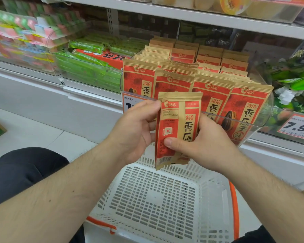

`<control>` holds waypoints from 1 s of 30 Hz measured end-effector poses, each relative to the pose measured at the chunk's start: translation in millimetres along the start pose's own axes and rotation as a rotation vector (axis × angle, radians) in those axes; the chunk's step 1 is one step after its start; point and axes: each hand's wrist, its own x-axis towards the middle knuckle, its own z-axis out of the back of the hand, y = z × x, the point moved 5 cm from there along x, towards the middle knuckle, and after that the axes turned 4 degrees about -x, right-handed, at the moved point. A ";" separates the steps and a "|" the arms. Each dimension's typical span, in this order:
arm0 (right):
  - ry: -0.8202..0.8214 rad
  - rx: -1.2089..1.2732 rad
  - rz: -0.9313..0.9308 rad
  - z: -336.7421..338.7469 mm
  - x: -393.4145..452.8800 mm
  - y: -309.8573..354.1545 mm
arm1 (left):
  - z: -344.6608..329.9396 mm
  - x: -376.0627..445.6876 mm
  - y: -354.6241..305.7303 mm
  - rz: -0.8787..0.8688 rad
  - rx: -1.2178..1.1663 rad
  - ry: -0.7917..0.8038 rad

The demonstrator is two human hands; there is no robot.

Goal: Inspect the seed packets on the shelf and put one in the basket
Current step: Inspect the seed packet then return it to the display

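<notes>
Seed packet [178, 127] stands upright above the basket [209, 181], both hands' grip clamped on its sides.

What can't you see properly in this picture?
- Head view: the price tag under the seed packets is partly covered by the left hand.
- The small print on the held packet is too tiny to read; the right hand covers part of it.
- The basket is cut off by the bottom edge.
- The far-left shelf goods are blurred.
</notes>
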 end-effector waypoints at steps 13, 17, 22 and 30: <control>-0.226 0.373 0.021 16.1 8.3 -2.8 | 5.3 -0.2 4.0 0.003 0.177 -0.100; -0.222 0.430 0.010 16.9 7.0 -1.9 | 5.7 0.0 4.4 0.033 0.176 -0.116; -0.001 0.422 -0.039 11.4 9.1 -6.6 | 8.1 -0.4 3.2 0.055 0.153 -0.161; 0.176 0.336 -0.006 5.4 8.9 -8.7 | 12.1 -0.3 -0.9 0.047 0.103 -0.212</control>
